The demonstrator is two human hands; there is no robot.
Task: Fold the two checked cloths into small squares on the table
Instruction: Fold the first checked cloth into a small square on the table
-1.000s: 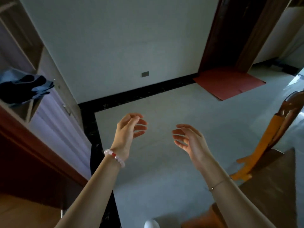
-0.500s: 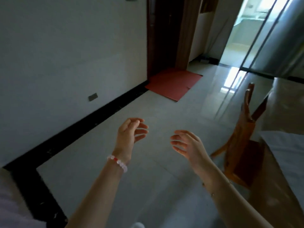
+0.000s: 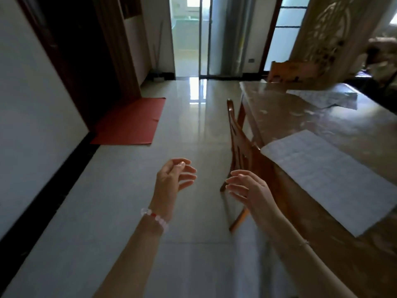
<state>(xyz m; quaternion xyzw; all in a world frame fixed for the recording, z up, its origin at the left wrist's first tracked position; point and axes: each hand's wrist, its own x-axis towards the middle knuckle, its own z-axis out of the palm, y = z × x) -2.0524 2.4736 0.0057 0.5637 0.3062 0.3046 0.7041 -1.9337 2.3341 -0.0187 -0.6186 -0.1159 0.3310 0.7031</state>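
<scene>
Checked cloth (image 3: 328, 179) lies flat on table (image 3: 290, 117) just right of right hand (image 3: 247, 186), second cloth (image 3: 322, 98) farther beyond, left hand (image 3: 171, 177) alongside, both hands loosely curled, empty.

Both hands raised, apart: left (image 3: 171, 176), right (image 3: 247, 187); fingers loosely curled, empty.

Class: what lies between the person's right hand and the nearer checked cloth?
In the head view, the wooden chair and a bare strip of the table lie between the right hand and the nearer checked cloth.
</scene>
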